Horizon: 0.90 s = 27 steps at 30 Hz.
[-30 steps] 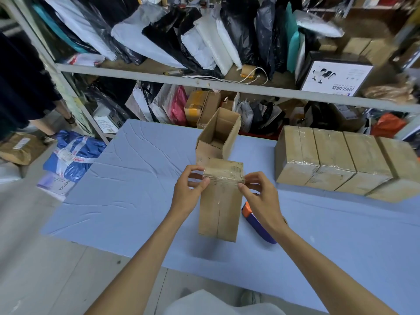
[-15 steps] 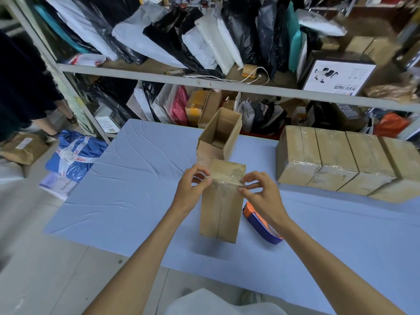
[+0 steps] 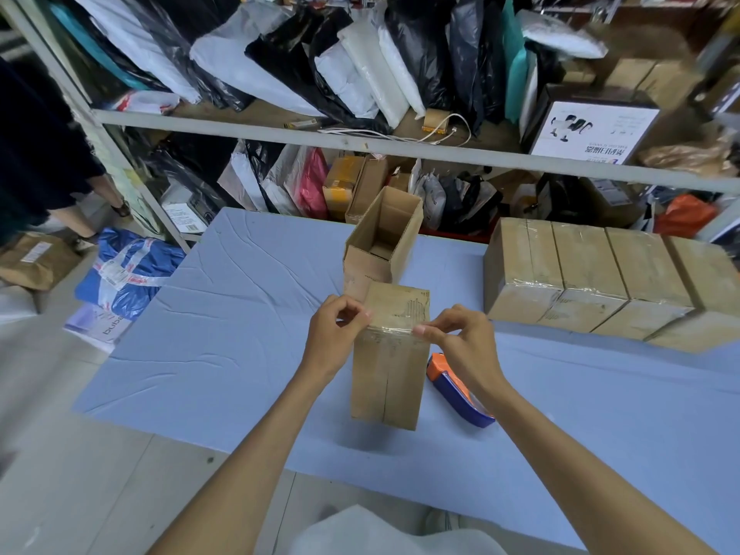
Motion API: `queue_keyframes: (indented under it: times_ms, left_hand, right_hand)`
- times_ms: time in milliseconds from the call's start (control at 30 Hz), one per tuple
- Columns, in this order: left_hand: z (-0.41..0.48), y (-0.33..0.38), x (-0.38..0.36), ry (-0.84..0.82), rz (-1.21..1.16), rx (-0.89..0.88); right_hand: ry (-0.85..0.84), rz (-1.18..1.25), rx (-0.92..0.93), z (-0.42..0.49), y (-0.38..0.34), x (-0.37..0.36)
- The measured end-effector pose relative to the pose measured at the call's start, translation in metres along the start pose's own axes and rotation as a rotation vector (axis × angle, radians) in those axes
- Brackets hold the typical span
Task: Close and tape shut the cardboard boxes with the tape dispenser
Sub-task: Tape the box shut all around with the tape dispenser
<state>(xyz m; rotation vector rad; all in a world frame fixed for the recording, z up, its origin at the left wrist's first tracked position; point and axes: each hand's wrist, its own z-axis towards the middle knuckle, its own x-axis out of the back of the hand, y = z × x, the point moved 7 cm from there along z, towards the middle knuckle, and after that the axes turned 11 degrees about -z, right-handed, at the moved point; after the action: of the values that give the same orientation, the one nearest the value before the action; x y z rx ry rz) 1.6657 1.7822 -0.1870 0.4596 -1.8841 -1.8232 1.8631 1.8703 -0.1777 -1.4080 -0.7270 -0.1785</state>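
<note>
A closed cardboard box point(image 3: 388, 374) stands on end in the middle of the blue table point(image 3: 224, 334), with clear tape across its upper edge. My left hand point(image 3: 334, 334) pinches the tape at the box's top left corner. My right hand point(image 3: 460, 342) pinches the tape at the top right corner. The orange and blue tape dispenser point(image 3: 456, 390) lies on the table just right of the box, partly hidden by my right wrist. Behind the taped box stands an open cardboard box point(image 3: 384, 242) with its flaps up.
A row of several taped boxes point(image 3: 592, 274) lies at the right of the table. Metal shelves point(image 3: 400, 148) packed with bags and parcels run behind it. A person's legs point(image 3: 80, 210) and parcels on the floor point(image 3: 128, 274) are at the left.
Both hands have slid slightly down from the box's top face to its upper edge, pressing the tape there. The box and dispenser have stayed in place.
</note>
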Motion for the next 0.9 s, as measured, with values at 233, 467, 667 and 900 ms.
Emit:
queue_keyframes:
  times_ms: [233, 467, 667, 900]
  left_hand:
    - [-0.001, -0.006, 0.005, 0.061, -0.083, 0.082]
    - [0.003, -0.013, -0.003, 0.037, -0.066, 0.205]
    - [0.013, -0.017, -0.005, 0.028, -0.217, 0.328]
    - [0.018, -0.008, -0.003, -0.011, -0.202, 0.264]
  right_hand:
    - [-0.036, 0.097, -0.292, 0.006, 0.006, -0.009]
    - [0.005, 0.346, -0.547, 0.005, 0.025, -0.021]
    - [-0.057, 0.231, -0.521, 0.008, 0.014, -0.027]
    - [-0.093, 0.169, -0.508, 0.02, 0.01, -0.016]
